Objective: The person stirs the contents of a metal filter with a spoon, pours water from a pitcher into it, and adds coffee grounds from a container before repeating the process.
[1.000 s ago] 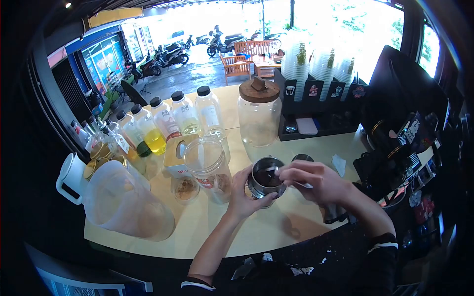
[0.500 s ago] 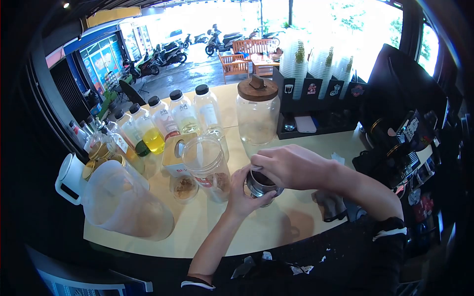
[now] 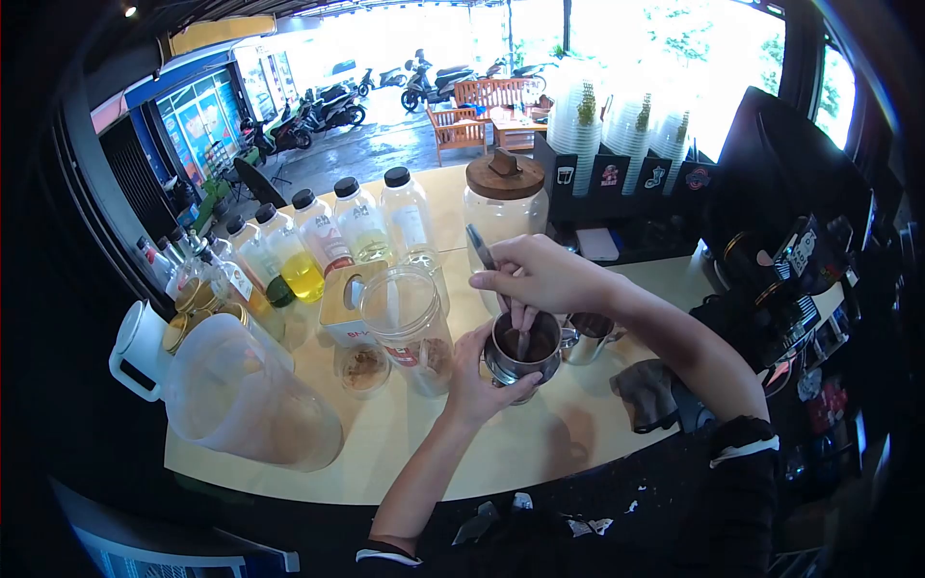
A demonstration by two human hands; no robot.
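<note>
My left hand (image 3: 479, 376) is wrapped round the side of a metal cup (image 3: 495, 362) on the counter. Something dark brown (image 3: 542, 339) is visible inside it. Over the cup, the fingers of my right hand (image 3: 525, 273) are closed on a metal spoon (image 3: 479, 247). Its handle sticks up to the left, and its lower end dips into the cup, where the tip is hidden. Just right of the cup stands a metal pitcher (image 3: 586, 345), partly behind my right forearm. A clear jar (image 3: 403, 318) with brown powder low inside stands left of my left hand.
Several black-capped bottles (image 3: 358, 220) line the counter's back left. A large frosted pitcher (image 3: 251, 395) stands at the left front. A wooden-lidded jar (image 3: 506, 207) and a black cup rack (image 3: 617, 193) are at the back. A dark cloth (image 3: 646, 393) lies at the right.
My right hand has risen and shifted slightly left, away from the cup's rim. The spoon handle now shows above it, and the pitcher on the right has come into view.
</note>
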